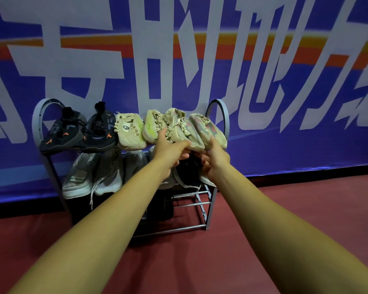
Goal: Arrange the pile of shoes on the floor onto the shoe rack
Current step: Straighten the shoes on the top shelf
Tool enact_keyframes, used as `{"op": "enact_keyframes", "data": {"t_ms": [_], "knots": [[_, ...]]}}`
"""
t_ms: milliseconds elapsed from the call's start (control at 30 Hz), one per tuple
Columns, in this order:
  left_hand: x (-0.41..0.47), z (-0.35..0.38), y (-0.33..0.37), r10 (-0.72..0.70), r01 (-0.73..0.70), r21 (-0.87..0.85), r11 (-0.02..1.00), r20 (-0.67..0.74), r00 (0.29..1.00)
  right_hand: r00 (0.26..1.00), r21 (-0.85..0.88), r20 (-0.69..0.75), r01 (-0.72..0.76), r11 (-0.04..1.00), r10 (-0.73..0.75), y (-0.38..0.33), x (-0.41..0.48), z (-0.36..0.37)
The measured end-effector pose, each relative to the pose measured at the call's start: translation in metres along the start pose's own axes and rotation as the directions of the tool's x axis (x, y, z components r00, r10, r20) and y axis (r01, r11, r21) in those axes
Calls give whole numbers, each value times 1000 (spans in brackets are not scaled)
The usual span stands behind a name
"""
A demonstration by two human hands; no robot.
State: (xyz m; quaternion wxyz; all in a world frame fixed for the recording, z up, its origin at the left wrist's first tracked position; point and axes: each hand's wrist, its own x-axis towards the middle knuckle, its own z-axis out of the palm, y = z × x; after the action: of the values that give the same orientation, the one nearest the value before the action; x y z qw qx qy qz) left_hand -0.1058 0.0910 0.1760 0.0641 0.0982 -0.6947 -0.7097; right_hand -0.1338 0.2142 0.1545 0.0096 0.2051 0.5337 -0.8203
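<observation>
A grey metal shoe rack (218, 115) stands against the wall. Its top shelf holds two black sneakers (62, 132) with orange marks at the left, then several beige sneakers. My left hand (170, 149) grips the toe end of one beige sneaker (179, 126) on the top shelf. My right hand (216, 158) holds the toe end of the rightmost beige sneaker (208, 128), which has red markings. The middle shelf carries grey-white sneakers (81, 172) and a dark shoe (187, 172) under my hands. Dark shoes sit on the bottom shelf, mostly hidden by my left arm.
A blue banner (285, 60) with large white characters covers the wall behind the rack. The floor (263, 209) is red. The right end of the bottom shelf (191, 202) shows bare rails.
</observation>
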Motion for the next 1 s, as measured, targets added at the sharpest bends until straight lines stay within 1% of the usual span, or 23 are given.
{"op": "enact_keyframes", "data": {"t_ms": [67,200,300,400,467,667,833,1000], "knots": [[-1,1,0,-15,15,13,1000,27,1000,998,26,-60,-17,1000,19,-2,0,-3],[-1,7,-1,-2,1,19,1000,54,999,992,-2,-117,41,999,-41,-5,5,-7],[3,14,2,20,-21,14,1000,59,998,992,52,-114,54,997,-48,-3,5,-6],[12,18,0,3,-1,-39,999,50,999,992,79,-111,73,994,-64,-4,5,-5],[16,19,-1,-3,5,-57,998,50,999,991,68,-103,88,994,-80,-5,6,-4],[23,23,-1,-15,15,-10,1000,61,998,985,0,-95,141,990,-141,-2,14,-1],[20,17,0,-58,58,-6,998,67,996,988,-53,-64,139,989,-142,-3,13,-5],[13,10,-2,-31,31,9,999,66,997,992,-104,-27,122,987,-125,-8,3,-9]]}}
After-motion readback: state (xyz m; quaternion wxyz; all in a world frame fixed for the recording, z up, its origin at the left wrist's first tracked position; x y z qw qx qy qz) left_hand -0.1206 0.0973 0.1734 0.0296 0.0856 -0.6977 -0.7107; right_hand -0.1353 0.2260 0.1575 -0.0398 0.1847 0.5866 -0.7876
